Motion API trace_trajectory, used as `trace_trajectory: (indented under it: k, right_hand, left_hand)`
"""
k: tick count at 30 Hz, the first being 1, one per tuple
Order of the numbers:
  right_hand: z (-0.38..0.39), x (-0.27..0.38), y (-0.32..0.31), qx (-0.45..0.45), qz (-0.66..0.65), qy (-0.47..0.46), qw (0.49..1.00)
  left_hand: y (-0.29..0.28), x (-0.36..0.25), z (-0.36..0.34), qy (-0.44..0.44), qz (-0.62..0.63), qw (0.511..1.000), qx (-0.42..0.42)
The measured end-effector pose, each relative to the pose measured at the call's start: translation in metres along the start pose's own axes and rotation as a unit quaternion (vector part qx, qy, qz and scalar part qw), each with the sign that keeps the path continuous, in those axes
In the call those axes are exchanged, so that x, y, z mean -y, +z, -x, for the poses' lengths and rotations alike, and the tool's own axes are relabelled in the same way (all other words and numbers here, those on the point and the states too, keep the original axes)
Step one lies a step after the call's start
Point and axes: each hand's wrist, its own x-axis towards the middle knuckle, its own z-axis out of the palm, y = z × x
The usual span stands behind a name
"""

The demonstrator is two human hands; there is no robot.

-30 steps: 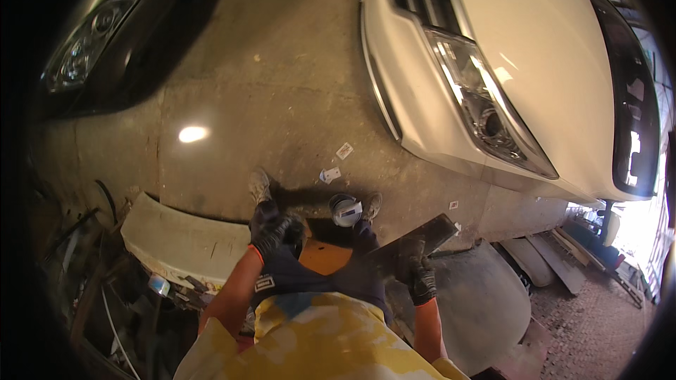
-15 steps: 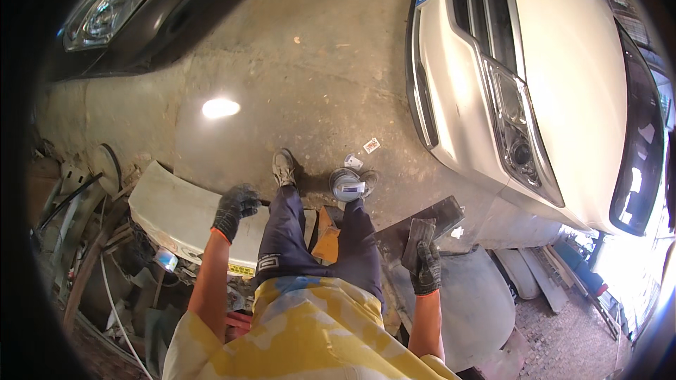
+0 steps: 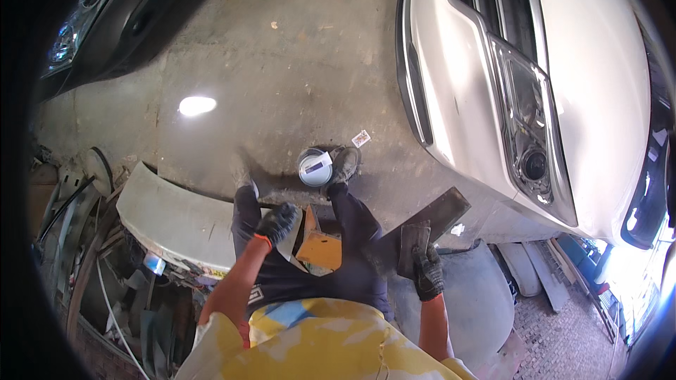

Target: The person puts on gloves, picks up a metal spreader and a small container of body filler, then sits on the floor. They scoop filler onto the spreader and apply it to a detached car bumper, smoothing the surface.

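Note:
My right hand (image 3: 427,276), in a dark glove with an orange cuff, grips a dark, flat rectangular plate (image 3: 408,243) by its edge. Just beyond the plate lies a longer dark board (image 3: 445,215), slanting away to the right over a grey body panel (image 3: 479,302). My left hand (image 3: 278,221), gloved the same way, hovers above my left thigh. Its fingers are curled in, and nothing shows in them. By my right shoe stands a round tub (image 3: 315,176) with a pale top, and a small white-and-blue flat piece (image 3: 319,163) rests across it.
A cream car (image 3: 451,84) fills the right side, and a dark car (image 3: 134,24) stands at far left. A pale trunk lid (image 3: 176,214) lies left of my legs. An orange block (image 3: 321,249) sits between my legs. Scrap parts are piled at lower left.
My left hand has swung right, from over the trunk lid to above my thigh. My left foot has moved back. The view has shifted; the plate stays in my right hand.

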Motion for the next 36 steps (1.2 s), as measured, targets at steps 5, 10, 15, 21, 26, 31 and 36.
trace_trajectory:
  k: [5, 10, 15, 21, 26, 31, 36]
  right_hand:
    - [0.008, 0.003, 0.037, 0.026, 0.001, 0.004, 1.0]
    - [0.028, 0.002, 0.109, 0.023, 0.046, -0.03, 0.998]
    - [0.024, 0.002, 0.156, 0.001, 0.147, 0.019, 0.989]
    - [-0.074, -0.027, 0.127, 0.099, 0.315, -0.078, 0.941]
    - [-0.148, -0.079, 0.113, 0.18, 0.208, 0.01, 0.961]
    - [-0.197, -0.094, 0.132, 0.296, 0.376, -0.038, 0.877]
    - [-0.221, -0.088, 0.155, 0.27, 0.403, -0.122, 0.866]
  left_hand:
    - [-0.013, -0.019, 0.016, -0.091, 0.083, 0.988, 0.091]
    - [-0.058, 0.023, 0.022, -0.168, 0.028, 0.985, 0.037]
    - [-0.066, 0.093, -0.013, -0.138, -0.001, 0.99, -0.018]
    - [0.014, 0.153, -0.068, -0.239, 0.016, 0.964, 0.113]
    - [0.093, 0.222, -0.154, -0.201, -0.069, 0.974, 0.078]
    - [0.144, 0.271, -0.223, -0.136, 0.036, 0.988, 0.07]
    - [0.177, 0.287, -0.219, -0.136, 0.261, 0.952, 0.078]
